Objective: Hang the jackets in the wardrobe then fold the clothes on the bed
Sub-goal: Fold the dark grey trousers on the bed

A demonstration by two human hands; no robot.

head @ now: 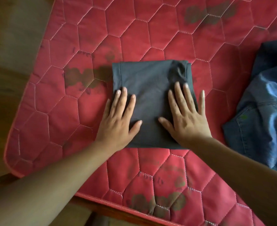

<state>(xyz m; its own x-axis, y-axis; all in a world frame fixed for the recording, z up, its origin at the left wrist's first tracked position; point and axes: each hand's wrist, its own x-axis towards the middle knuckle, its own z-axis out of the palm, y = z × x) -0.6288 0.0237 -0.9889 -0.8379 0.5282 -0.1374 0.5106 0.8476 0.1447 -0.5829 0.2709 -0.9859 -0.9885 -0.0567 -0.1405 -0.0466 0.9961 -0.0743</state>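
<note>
While the red quilted mattress (150, 30) of the bed is lying wide under both grips and is reaching far beyond them on every side, the folding part of the task is, as I judge, going on. Well apart from the right grip (187, 119), on its outer side, a blue denim garment (263, 115) is lying in a loose heap, not yet folded. Whether it is a jacket or trousers I cannot tell. Directly under the two grips a dark grey garment (150, 85) is lying, already folded into a neat rectangle. The left grip (118, 123) is resting flat on the left edge of this rectangle, partly over onto the mattress, and the right grip is pressing flat on the right edge. Both are fully open, with fingers (180, 97) straight and spread, and are closing around nothing.

The grey cloth is looking thin, soft and light, so it is probably going to sag and lose its shape if it is lifted by one corner. I am thinking it is better to slide under both side edges, just where the grips are lying now, and carry it flat. The denim is seeming heavier and stiffer.

No brand or label is showing. Some dark scribbles (83, 53) are standing on the mattress beyond the left grip, among dark stains, but they are too blurred to read.
</note>
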